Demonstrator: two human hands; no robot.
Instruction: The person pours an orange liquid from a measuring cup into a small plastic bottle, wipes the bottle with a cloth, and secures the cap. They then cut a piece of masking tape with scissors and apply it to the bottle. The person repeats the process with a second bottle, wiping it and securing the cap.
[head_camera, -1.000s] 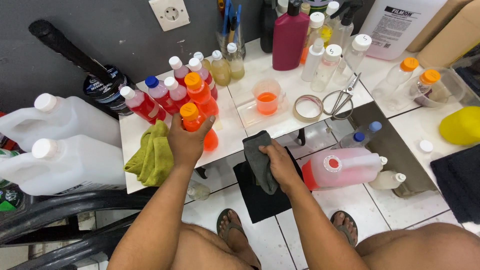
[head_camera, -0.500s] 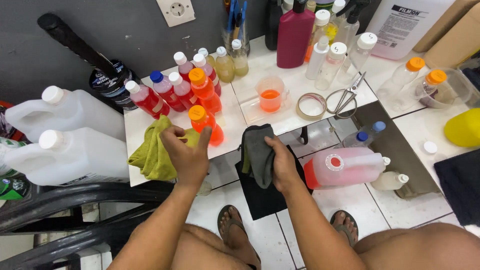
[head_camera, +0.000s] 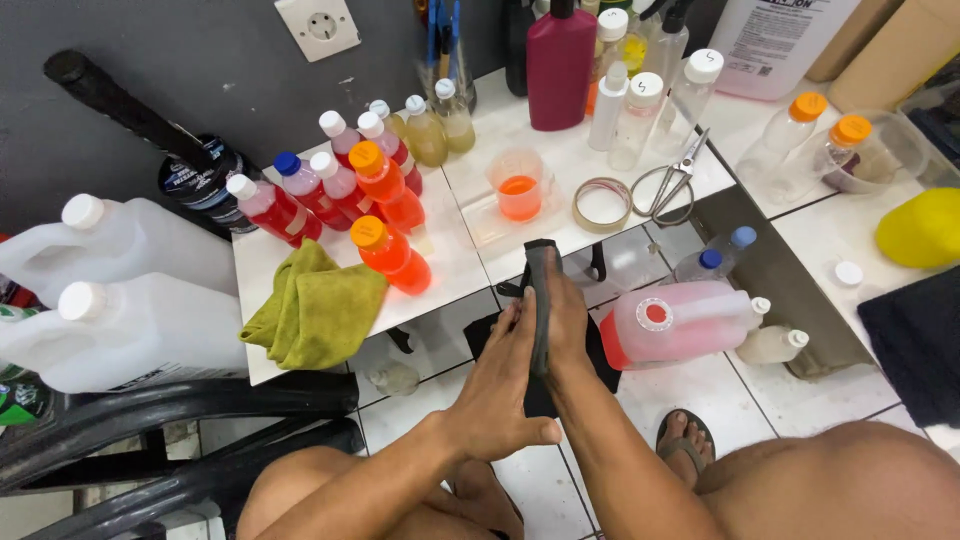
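You are pressing a dark cloth between both palms, your left hand and right hand clamped flat on it as one grip. The cloth is standing upright just in front of the orange-capped bottle, beside the pink jug lying on the floor.

Dark cloth stands upright, pressed between both palms.

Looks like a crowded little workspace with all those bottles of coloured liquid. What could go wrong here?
The uncapped cup of orange liquid sits just beyond both hands, which press a dark cloth between them; a careless swing might tip it. The orange-capped bottle stands close to the white board's edge, so a knock could send it off. The scissors lie with blades bare.
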